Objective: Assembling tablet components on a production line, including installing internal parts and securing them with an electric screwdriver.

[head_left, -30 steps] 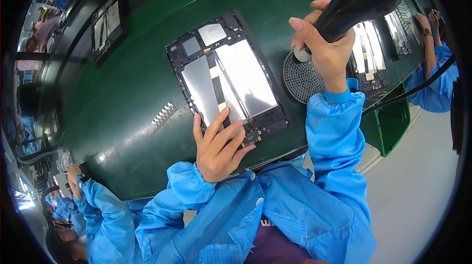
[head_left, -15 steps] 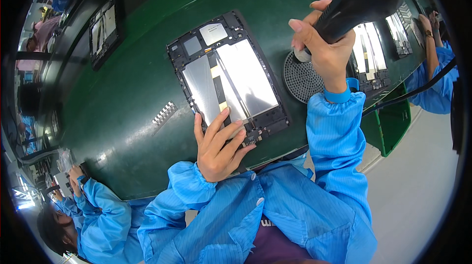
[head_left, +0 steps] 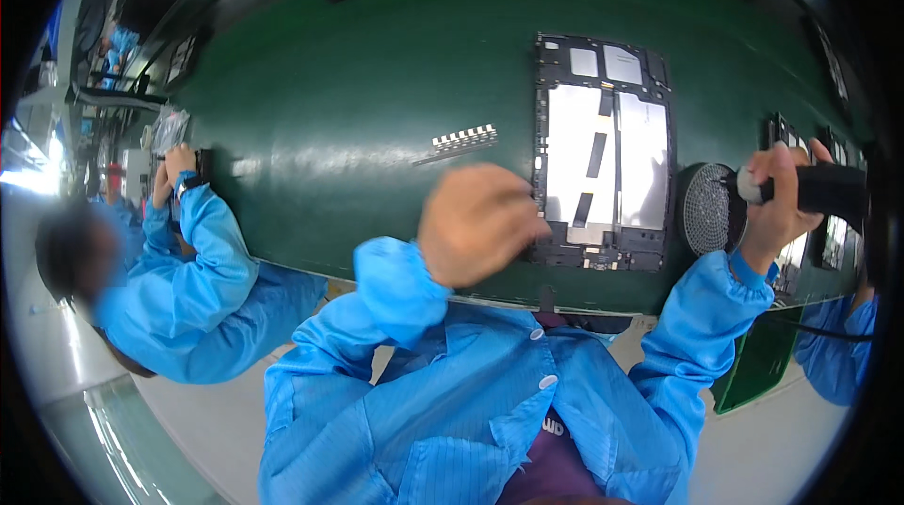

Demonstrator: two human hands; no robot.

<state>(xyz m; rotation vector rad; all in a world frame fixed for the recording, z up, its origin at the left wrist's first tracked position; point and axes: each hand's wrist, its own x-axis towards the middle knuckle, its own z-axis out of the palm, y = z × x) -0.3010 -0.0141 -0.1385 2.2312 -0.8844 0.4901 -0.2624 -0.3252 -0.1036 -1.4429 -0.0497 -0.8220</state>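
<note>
On the table (head_left: 330, 63), our tablet (head_left: 605, 152) sits beside our left hand (head_left: 478, 223) (blurry, can't tell its grip); our right hand (head_left: 778, 211) clutches the tool (head_left: 829, 192), and a careless swing could bump the tray (head_left: 704, 213).

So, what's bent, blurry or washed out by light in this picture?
In the head view, the fisheye lens bends the edge of the green tabletop and the corners are black; there too, the left hand is blurred; there, glare whitens silvery panels in the opened tablet.
</note>
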